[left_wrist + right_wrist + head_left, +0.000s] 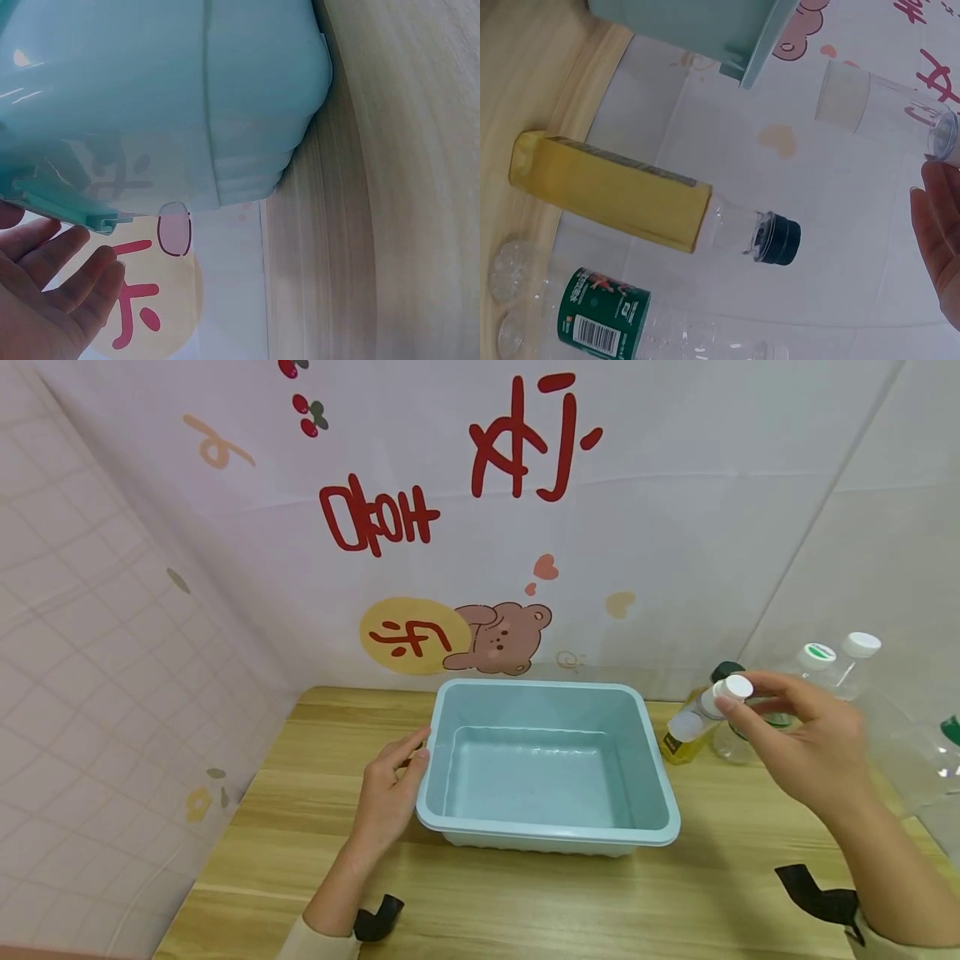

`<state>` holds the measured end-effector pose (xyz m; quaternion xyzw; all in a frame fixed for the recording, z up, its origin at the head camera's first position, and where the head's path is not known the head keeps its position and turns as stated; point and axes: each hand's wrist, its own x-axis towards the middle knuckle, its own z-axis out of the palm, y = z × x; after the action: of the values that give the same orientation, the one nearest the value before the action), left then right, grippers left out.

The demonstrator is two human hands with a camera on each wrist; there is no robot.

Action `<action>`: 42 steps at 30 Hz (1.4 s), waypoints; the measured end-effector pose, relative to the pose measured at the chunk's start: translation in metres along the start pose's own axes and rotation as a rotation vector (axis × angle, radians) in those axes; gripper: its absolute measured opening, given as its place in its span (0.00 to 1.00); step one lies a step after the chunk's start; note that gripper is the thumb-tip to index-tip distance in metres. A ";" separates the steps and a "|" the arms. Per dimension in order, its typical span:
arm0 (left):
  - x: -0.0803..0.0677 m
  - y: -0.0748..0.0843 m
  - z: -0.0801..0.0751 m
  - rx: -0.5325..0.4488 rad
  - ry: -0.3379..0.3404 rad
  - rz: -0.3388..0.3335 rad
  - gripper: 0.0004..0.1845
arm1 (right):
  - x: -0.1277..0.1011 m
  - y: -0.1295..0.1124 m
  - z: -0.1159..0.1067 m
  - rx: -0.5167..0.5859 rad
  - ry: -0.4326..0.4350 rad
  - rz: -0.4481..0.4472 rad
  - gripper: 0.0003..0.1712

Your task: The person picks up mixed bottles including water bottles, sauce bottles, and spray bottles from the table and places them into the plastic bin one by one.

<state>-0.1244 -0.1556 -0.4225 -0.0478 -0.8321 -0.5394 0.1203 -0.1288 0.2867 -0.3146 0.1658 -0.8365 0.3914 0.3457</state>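
Note:
A light blue plastic basin [547, 835] stands on the wooden table. My left hand [390, 785] is at its left rim, fingertips touching the edge. In the left wrist view, the fingers [64, 262] lie loosely extended beside the rim, below the basin's wall [247, 105]. My right hand [813, 739] pinches a small clear bottle by its white cap [738, 687], to the right of the basin. That bottle [889, 105] is raised and tilted, with a pale band around its lower end. Only part of the right hand [941, 232] shows in the right wrist view.
Behind the held bottle stands a dark-capped bottle of yellow liquid [615, 191]. Beside it is a clear bottle with a green label [604, 315]. More clear bottles with white caps [862, 645] stand at the back right. A printed cloth [675, 527] hangs behind the table.

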 end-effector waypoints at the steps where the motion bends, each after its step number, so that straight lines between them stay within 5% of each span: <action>1: 0.000 0.000 0.000 0.000 0.000 0.003 0.20 | 0.001 0.000 0.001 0.011 0.001 -0.004 0.20; 15: 0.000 0.000 0.000 -0.015 -0.004 0.013 0.20 | 0.017 -0.017 0.018 0.056 -0.055 0.082 0.18; 42: 0.000 -0.002 0.001 -0.013 0.002 0.019 0.20 | 0.055 -0.056 0.060 0.151 -0.114 -0.022 0.13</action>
<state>-0.1246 -0.1556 -0.4245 -0.0560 -0.8280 -0.5436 0.1260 -0.1639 0.2049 -0.2727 0.2225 -0.8212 0.4393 0.2883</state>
